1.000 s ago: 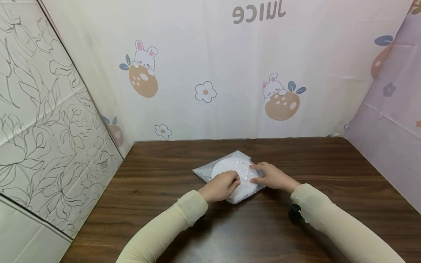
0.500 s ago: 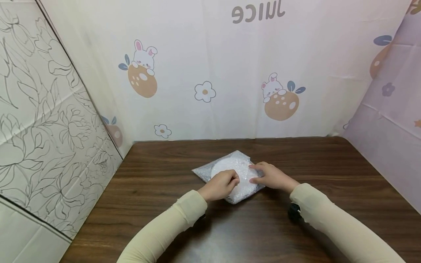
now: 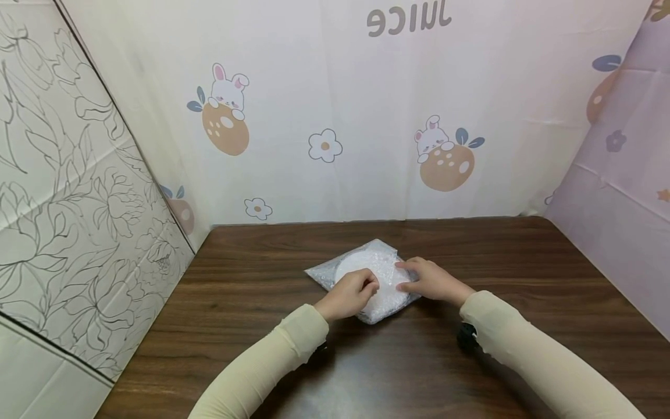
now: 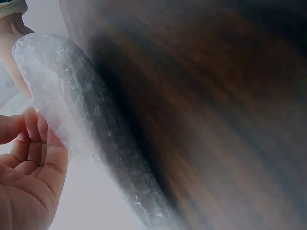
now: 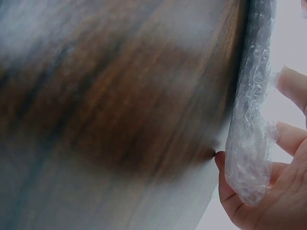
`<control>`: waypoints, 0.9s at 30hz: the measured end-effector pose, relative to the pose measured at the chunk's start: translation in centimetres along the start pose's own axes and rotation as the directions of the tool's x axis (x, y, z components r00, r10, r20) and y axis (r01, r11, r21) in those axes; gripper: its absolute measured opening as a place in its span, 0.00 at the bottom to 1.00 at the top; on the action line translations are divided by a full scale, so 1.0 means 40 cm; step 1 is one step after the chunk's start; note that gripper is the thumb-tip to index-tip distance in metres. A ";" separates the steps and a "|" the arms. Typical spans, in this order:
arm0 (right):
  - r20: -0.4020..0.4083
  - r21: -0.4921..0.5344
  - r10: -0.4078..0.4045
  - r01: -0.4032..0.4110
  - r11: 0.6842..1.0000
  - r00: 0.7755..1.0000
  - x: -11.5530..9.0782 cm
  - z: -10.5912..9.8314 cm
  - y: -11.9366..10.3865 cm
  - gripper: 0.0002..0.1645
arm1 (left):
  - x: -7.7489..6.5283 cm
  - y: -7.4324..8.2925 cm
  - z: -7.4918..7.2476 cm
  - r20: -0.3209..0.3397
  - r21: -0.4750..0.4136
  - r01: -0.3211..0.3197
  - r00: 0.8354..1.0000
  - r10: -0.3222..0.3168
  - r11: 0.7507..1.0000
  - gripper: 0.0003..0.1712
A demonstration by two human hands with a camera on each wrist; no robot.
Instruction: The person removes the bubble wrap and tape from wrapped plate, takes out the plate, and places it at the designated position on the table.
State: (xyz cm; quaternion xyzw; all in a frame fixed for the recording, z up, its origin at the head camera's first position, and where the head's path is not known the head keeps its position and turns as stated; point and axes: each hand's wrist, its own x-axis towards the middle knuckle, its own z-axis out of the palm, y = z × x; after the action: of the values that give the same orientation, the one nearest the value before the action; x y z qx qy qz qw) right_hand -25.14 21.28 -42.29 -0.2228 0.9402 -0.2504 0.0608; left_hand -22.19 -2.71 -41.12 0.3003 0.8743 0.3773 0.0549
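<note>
A flat, clear bubble wrap bag lies on the dark wooden table, its pointed corner to the left. A round, flat white thing shows through it; its exact kind is hidden. My left hand is over the bag's near left part, its fingers curled and thumb meeting them at the bubble wrap; the pinched bit is too small to make out. On the right edge, my right hand holds the bag. One finger reaches beneath that edge while other fingers rest on top.
The brown wood-grain table extends all around the bag. Behind it hangs a white cloth printed with rabbits and fruit. A panel with line-drawn flowers borders the left side, and a lilac cloth the right.
Both hands and the bag stay nearly in place. The left hand's fingers shift very slightly at the wrap, and the whole head view drifts a little.
</note>
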 end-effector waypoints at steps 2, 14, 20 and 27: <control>0.003 0.001 0.003 -0.003 1.000 1.000 0.000 0.001 0.000 0.38 | -0.001 -0.002 0.001 0.001 -0.027 0.015 1.000 -0.015 1.000 0.09; 0.006 0.004 0.015 -0.015 1.000 1.000 0.003 0.004 0.004 0.39 | 0.004 -0.008 -0.001 -0.020 -0.055 0.015 1.000 -0.016 0.998 0.09; 0.009 0.014 0.016 -0.016 1.000 1.000 0.002 0.003 0.004 0.39 | 0.001 -0.010 -0.003 -0.023 -0.081 0.021 0.999 -0.023 0.996 0.10; 0.014 0.023 0.024 -0.024 0.999 1.000 -0.001 0.005 0.003 0.39 | 0.000 -0.012 0.001 -0.047 -0.123 0.031 0.998 -0.037 0.992 0.09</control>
State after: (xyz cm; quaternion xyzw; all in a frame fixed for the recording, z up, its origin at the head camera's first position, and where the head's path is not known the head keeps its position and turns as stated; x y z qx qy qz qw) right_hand -25.09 21.30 -42.50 -0.2126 0.9393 -0.2591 0.0730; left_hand -22.40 -2.93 -41.48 0.2722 0.8556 0.4363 0.0582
